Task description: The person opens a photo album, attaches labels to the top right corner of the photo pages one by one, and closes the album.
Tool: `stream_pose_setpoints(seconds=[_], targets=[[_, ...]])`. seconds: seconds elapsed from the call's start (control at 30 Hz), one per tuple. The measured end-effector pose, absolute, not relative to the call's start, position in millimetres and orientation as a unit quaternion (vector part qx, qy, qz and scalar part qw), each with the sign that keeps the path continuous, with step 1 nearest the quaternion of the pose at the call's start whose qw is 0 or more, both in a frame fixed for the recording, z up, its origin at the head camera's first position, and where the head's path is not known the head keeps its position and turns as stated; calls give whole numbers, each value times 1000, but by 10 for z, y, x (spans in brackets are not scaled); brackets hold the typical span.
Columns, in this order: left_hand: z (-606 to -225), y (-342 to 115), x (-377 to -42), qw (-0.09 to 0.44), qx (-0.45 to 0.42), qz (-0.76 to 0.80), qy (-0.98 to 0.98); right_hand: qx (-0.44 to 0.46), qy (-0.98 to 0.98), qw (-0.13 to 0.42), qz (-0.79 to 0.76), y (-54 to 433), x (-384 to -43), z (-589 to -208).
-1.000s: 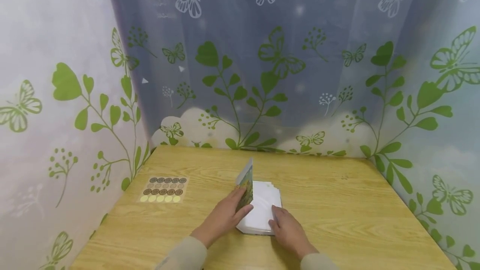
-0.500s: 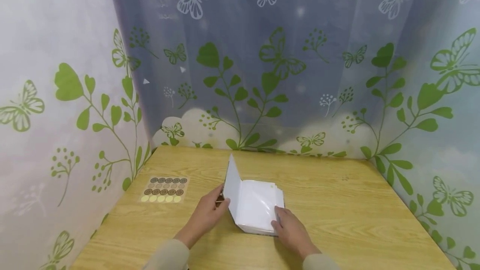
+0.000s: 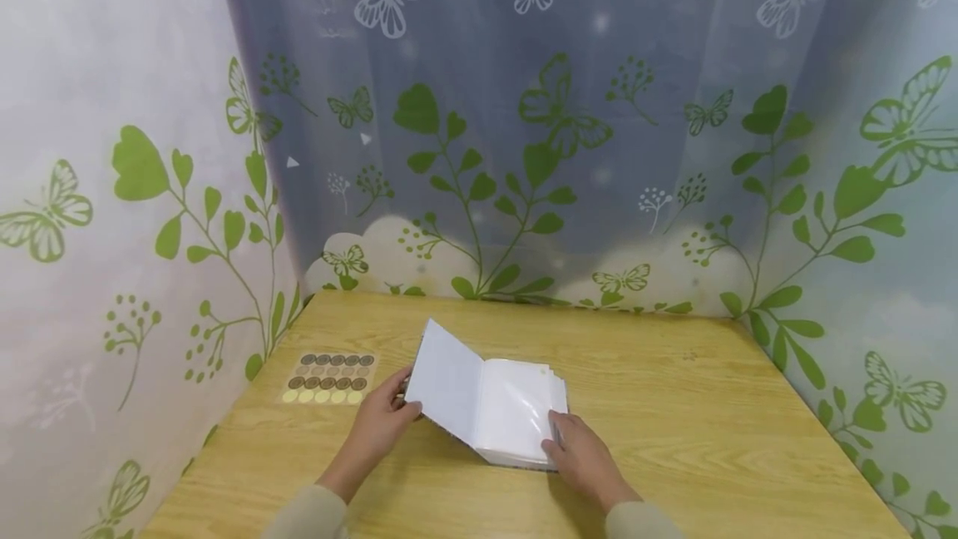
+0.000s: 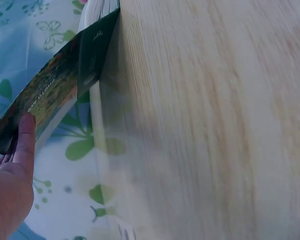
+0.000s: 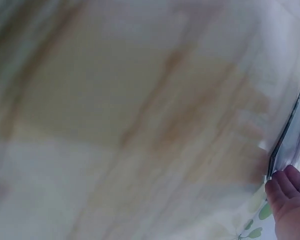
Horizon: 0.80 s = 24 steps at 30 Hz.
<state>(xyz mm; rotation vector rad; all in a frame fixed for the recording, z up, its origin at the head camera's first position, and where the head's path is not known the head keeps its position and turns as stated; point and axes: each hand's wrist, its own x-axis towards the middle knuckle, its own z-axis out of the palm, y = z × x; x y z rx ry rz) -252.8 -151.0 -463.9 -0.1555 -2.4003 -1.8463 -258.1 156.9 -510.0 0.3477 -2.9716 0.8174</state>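
Note:
A small album (image 3: pixel 515 410) with white pages and a glossy clear surface lies on the wooden table, its cover (image 3: pixel 447 381) swung up to the left, pale inside. My left hand (image 3: pixel 377 422) pinches the cover's outer edge, thumb on the inner face. In the left wrist view the cover's outside (image 4: pixel 60 75) is dark green with a painted picture and light lettering, and the left hand (image 4: pixel 12 187) grips its end. At the right edge of the pages, my right hand (image 3: pixel 585 457) holds the album, thumb on top. The right wrist view catches that hand (image 5: pixel 292 205) at the album's edge.
On the table's left lies a clear sheet of round stickers (image 3: pixel 329 378) in brown, tan and yellow rows. Curtains printed with leaves and butterflies (image 3: pixel 494 190) stand behind and at both sides of the wooden table (image 3: pixel 674 406).
My left hand has moved left, swinging the album's cover from nearly upright to leaning outward, baring the white first page. The right hand keeps its hold, shifted slightly right with the album.

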Motion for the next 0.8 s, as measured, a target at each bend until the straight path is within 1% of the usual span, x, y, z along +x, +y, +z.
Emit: stream_pose_setpoints(seconds=[0.1, 0.27, 0.47, 0.7, 0.8], targets=[[-4686, -1573, -2521, 48, -44, -626, -777, 112, -957, 22, 266, 1569, -2579, -5100], [-4748, -1676, -2521, 39, -26, -606, -794, 114, -956, 23, 267, 1577, -2579, -5097], [-4853, -1771, -2552, 11, 4, -505, -863, 122, -954, 27, 272, 1587, -2572, -5061], [-4916, -1790, -2534, -23, -9, -398, -917, 111, -954, 21, 277, 1569, -2566, -5043], [-4923, -1762, -2535, -23, -16, -341, -940, 109, -954, 19, 278, 1569, -2564, -5038]])
